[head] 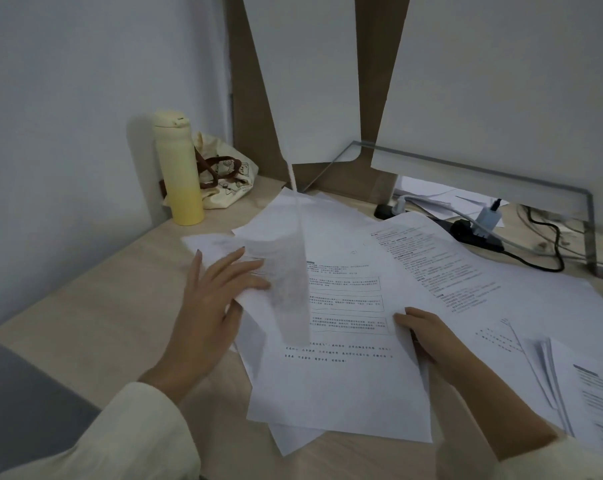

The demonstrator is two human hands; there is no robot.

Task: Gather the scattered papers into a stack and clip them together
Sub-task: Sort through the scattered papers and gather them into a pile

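Several white printed papers lie scattered and overlapping across the light wooden desk. My left hand grips one sheet by its edge; that sheet is lifted and curls upward, blurred. My right hand rests with curled fingers on the right edge of the top sheet in the middle pile, thumb on the paper. More sheets spread to the right, and a small bundle lies at the far right. No clip is visible.
A yellow bottle and a cloth bag stand at the back left by the wall. A glass monitor riser sits at the back right, with a power strip, plugs and cables beneath it. A grey surface borders the desk's left corner.
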